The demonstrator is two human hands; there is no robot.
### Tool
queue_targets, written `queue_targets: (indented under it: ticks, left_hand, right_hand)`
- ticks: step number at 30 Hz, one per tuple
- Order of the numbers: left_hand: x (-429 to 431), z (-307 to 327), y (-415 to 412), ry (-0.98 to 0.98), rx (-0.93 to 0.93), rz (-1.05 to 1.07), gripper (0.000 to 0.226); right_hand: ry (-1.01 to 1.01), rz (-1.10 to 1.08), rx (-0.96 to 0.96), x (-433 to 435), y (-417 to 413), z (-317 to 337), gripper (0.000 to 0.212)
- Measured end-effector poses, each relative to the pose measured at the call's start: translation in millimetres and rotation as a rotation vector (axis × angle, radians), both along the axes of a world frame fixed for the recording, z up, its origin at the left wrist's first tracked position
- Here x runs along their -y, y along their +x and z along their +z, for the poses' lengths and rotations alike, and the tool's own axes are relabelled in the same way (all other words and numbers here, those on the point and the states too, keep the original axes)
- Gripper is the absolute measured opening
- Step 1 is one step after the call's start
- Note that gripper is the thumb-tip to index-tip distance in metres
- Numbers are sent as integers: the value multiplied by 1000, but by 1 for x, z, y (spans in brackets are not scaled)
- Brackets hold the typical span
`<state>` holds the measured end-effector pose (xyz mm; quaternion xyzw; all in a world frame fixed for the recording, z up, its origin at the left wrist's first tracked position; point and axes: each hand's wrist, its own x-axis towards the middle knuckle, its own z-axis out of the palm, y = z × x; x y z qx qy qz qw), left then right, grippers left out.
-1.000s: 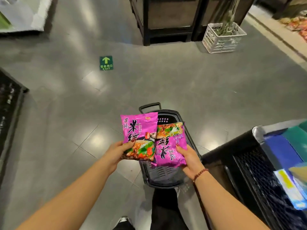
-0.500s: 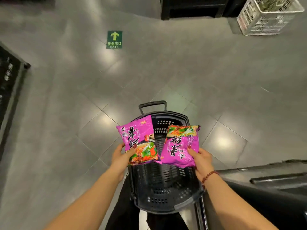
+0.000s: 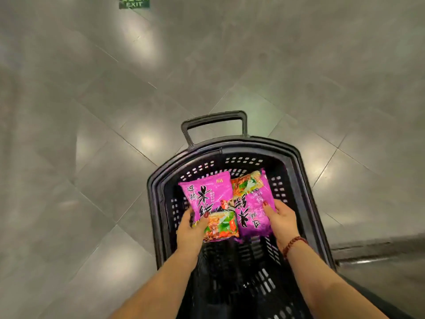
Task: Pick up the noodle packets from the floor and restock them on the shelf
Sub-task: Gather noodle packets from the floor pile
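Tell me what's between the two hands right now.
In the head view, two pink noodle packets: the left hand grips the left packet, the right hand the right packet; their inner edges overlap, over the black basket.

A black plastic shopping basket (image 3: 271,140) stands on the glossy grey tiled floor (image 3: 92,134), a green EXIT sticker (image 3: 134,2) at its far edge.

Two glossy pink plastic noodle packets, the left packet (image 3: 210,201) and the right packet (image 3: 254,203). One black perforated plastic shopping basket (image 3: 287,178), with one looped black pull handle (image 3: 213,118). Two bare hands, the left hand (image 3: 190,232) and the right hand (image 3: 283,221). One red-brown beaded bracelet (image 3: 294,244). One green EXIT floor sticker (image 3: 134,2).
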<state>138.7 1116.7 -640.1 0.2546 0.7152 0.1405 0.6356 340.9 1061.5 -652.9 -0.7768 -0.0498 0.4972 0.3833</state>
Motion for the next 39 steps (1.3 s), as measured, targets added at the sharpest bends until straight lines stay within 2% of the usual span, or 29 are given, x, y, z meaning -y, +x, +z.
queue_targets:
  ticks: [2, 10, 13, 16, 19, 21, 24, 26, 30, 33, 39]
  left_hand:
    - [2, -27, 3, -10, -29, 30, 52]
    - [3, -127, 9, 7, -227, -46, 51]
    - [1, -150, 13, 15, -212, 23, 49]
    - [-2, -162, 13, 50, -221, -8, 53]
    - [-5, -160, 10, 71, -270, -115, 63]
    - [-5, -150, 10, 96, -270, -153, 61]
    - [-4, -116, 17, 181, -241, -247, 55]
    - [-3, -85, 22, 261, -250, -403, 52]
    - [-7, -4, 29, 455, -254, -750, 49]
    - [-13, 64, 29, 599, -268, -994, 50]
    - [-21, 184, 22, 884, -229, -1336, 51]
  right_hand:
    - [-16, 7, -17, -2, 0, -33, 18]
    - [-168, 77, 16, -8, 1, -148, 22]
    - [-184, 29, -40, -11, 1, -175, 21]
    - [-125, 42, -81, -15, 0, -189, 19]
    - [-102, 39, -94, -13, -1, -183, 42]
    - [-155, 32, -51, -13, 1, -166, 54]
    - [-182, 109, 38, -11, 1, -124, 50]
    - [-163, 219, 88, -6, -2, -90, 46]
    - [-96, 559, 346, 8, -6, -8, 46]
    - [-35, 715, 491, 15, -5, 62, 45]
    - [-50, 747, 641, 40, -9, 190, 51]
